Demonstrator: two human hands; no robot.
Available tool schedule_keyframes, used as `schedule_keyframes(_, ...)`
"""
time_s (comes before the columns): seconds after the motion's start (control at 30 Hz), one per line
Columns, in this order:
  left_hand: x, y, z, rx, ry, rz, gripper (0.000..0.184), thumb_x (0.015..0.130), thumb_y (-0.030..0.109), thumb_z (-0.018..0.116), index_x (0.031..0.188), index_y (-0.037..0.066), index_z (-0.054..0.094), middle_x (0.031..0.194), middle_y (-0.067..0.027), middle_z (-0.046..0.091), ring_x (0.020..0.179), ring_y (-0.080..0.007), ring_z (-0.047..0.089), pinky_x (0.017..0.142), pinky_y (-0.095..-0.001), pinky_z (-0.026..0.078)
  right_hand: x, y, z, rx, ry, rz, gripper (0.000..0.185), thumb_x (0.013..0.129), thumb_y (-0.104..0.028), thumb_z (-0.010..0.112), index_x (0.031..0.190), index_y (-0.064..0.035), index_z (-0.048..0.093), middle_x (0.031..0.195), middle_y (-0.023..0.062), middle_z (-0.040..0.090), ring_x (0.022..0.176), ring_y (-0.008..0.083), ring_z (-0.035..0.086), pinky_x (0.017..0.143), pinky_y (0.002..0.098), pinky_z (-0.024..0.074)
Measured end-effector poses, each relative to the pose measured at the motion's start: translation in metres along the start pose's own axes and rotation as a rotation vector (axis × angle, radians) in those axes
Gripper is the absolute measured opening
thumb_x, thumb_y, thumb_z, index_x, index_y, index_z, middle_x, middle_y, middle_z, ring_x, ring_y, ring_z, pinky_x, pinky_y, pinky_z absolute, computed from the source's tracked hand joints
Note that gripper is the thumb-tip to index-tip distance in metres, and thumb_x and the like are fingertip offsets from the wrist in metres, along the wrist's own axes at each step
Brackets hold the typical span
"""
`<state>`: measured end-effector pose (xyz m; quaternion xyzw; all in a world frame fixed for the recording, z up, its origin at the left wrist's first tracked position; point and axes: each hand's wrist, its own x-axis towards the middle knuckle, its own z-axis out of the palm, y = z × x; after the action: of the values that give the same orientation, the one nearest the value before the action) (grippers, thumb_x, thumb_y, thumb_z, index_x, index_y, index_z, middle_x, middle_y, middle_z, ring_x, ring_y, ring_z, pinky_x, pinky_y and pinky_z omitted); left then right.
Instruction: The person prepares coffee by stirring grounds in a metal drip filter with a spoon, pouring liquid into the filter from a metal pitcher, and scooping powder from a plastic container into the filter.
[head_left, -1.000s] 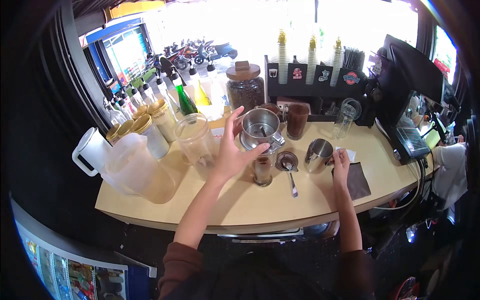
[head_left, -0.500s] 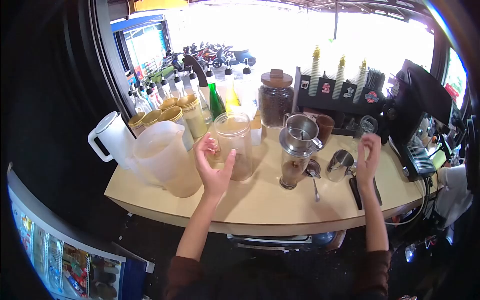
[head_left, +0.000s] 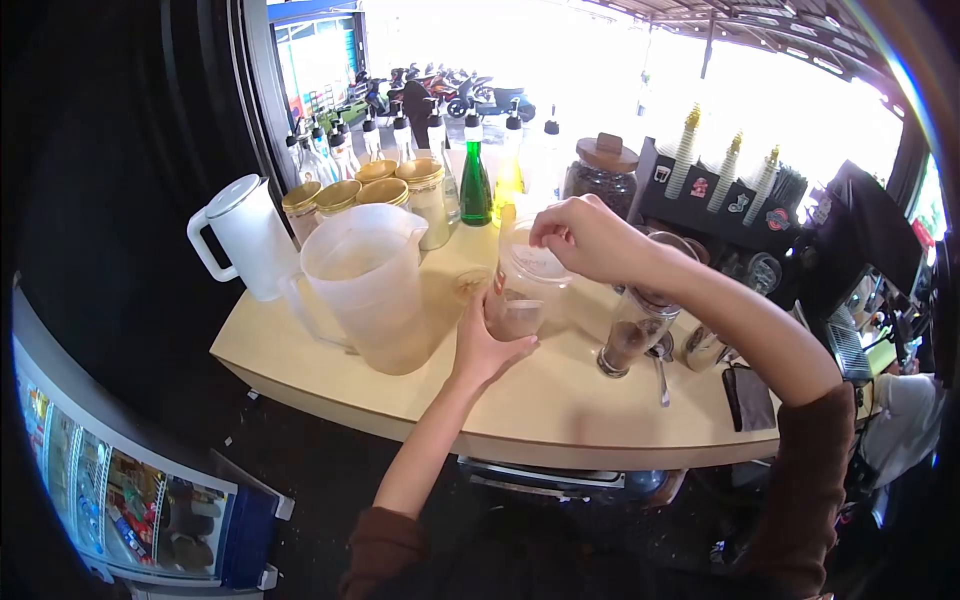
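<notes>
My left hand is wrapped round the lower side of a clear plastic jar on the counter. Above the jar's mouth is my right hand, its fingers bent and pinched downward; whatever they hold, if anything, I cannot make out. My right forearm crosses over a glass with brown contents and hides the top of it. Left of the jar stands a large translucent pitcher. A spoon lies right of the glass.
A white lidded jug stands at the left, near gold-lidded canisters and pump bottles, one green. At the back are a wooden-lidded jar and a black cup holder. A dark cloth lies at the right.
My left hand has come round the jar from beside it. My right hand has swung left from the counter's right side to the jar's mouth. The view has shifted.
</notes>
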<state>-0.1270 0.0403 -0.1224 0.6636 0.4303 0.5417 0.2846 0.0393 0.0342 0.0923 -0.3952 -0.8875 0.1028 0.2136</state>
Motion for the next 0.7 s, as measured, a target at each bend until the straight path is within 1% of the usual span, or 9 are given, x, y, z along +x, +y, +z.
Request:
schedule_keyframes(0.03, -0.003, 0.002, -0.001, 0.034, 0.072, 0.064, 0.094, 0.055, 0.024, 0.090, 0.131, 0.002, 0.040, 0.124, -0.0171, 0.051, 0.117, -0.0266, 0.051, 0.095, -0.0390, 0.044, 0.007, 0.005, 0.003, 0.006, -0.003, 0.000, 0.014, 0.080, -0.006, 0.057, 0.087, 0.0043, 0.064, 0.077, 0.0157, 0.065, 0.073, 0.0265, 0.064, 0.070, 0.0348, 0.0506)
schedule_keyframes(0.1, -0.006, 0.009, -0.004, 0.036, 0.066, 0.095, 0.095, 0.054, 0.023, 0.089, 0.132, 0.003, 0.040, 0.125, -0.0167, 0.050, 0.117, -0.0274, 0.051, 0.096, -0.0394, 0.044, 0.018, 0.016, 0.010, -0.006, -0.380, 0.126, 0.018, 0.078, -0.014, 0.060, 0.080, 0.0033, 0.065, 0.072, 0.0158, 0.066, 0.065, 0.0274, 0.064, 0.064, 0.0354, 0.0501)
schedule_keyframes(0.13, -0.006, 0.011, -0.005, 0.035, 0.059, 0.132, 0.095, 0.054, 0.022, 0.089, 0.133, 0.005, 0.039, 0.125, -0.0163, 0.050, 0.117, -0.0281, 0.051, 0.096, -0.0398, 0.043, 0.022, 0.019, 0.018, 0.000, -0.379, 0.124, 0.018, 0.078, -0.014, 0.060, 0.080, 0.0033, 0.065, 0.072, 0.0158, 0.066, 0.065, 0.0274, 0.064, 0.064, 0.0354, 0.0501)
schedule_keyframes(0.23, -0.006, 0.008, -0.006, 0.036, -0.008, 0.156, 0.095, 0.054, 0.019, 0.087, 0.133, 0.005, 0.037, 0.129, -0.0181, 0.046, 0.120, -0.0332, 0.048, 0.100, -0.0427, 0.041, 0.037, 0.026, 0.042, -0.726, -0.805, -0.254, 0.019, 0.077, -0.026, 0.064, 0.087, -0.0101, 0.068, 0.077, 0.0097, 0.066, 0.068, 0.0283, 0.063, 0.064, 0.0364, 0.0495)
schedule_keyframes(0.27, -0.005, 0.007, -0.006, 0.041, -0.004, 0.155, 0.095, 0.054, 0.019, 0.087, 0.133, 0.005, 0.037, 0.129, -0.0181, 0.046, 0.120, -0.0332, 0.048, 0.100, -0.0427, 0.041, 0.038, 0.042, 0.053, -0.726, -0.804, -0.260, 0.019, 0.077, -0.026, 0.064, 0.087, -0.0101, 0.068, 0.077, 0.0097, 0.066, 0.068, 0.0283, 0.063, 0.064, 0.0364, 0.0495)
schedule_keyframes(0.4, -0.003, 0.005, -0.005, 0.022, -0.032, 0.174, 0.096, 0.054, 0.019, 0.088, 0.134, 0.006, 0.037, 0.128, -0.0166, 0.048, 0.118, -0.0320, 0.050, 0.098, -0.0420, 0.042, 0.032, 0.105, 0.094, -0.133, -0.566, -0.687, 0.027, 0.082, -0.035, 0.058, 0.102, -0.0168, 0.064, 0.092, 0.0042, 0.066, 0.081, 0.0253, 0.063, 0.071, 0.0389, 0.0487)
schedule_keyframes(0.5, -0.003, 0.001, -0.004, 0.047, -0.020, 0.214, 0.098, 0.053, 0.020, 0.089, 0.135, 0.007, 0.037, 0.129, -0.0160, 0.049, 0.118, -0.0299, 0.051, 0.097, -0.0415, 0.044, 0.024, 0.103, 0.100, 0.076, -0.561, -0.405, 0.023, 0.084, -0.030, 0.058, 0.102, -0.0164, 0.064, 0.097, 0.0047, 0.066, 0.086, 0.0255, 0.063, 0.077, 0.0377, 0.0479)
schedule_keyframes(0.57, -0.004, -0.001, -0.004, 0.056, -0.015, 0.226, 0.098, 0.053, 0.021, 0.089, 0.135, 0.007, 0.037, 0.129, -0.0164, 0.048, 0.118, -0.0301, 0.051, 0.096, -0.0416, 0.044, 0.029, 0.044, 0.073, -0.797, -0.900, -0.227, 0.024, 0.085, -0.026, 0.059, 0.105, -0.0151, 0.064, 0.103, 0.0042, 0.065, 0.093, 0.0226, 0.062, 0.083, 0.0347, 0.0467)
schedule_keyframes(0.7, -0.003, 0.000, -0.003, 0.037, -0.030, 0.186, 0.099, 0.053, 0.022, 0.089, 0.135, 0.007, 0.036, 0.129, -0.0167, 0.048, 0.118, -0.0308, 0.050, 0.095, -0.0419, 0.044, 0.017, 0.054, 0.067, -0.634, -0.704, -0.198, 0.026, 0.084, -0.024, 0.061, 0.107, -0.0122, 0.064, 0.104, 0.0037, 0.064, 0.095, 0.0187, 0.061, 0.085, 0.0323, 0.0461)
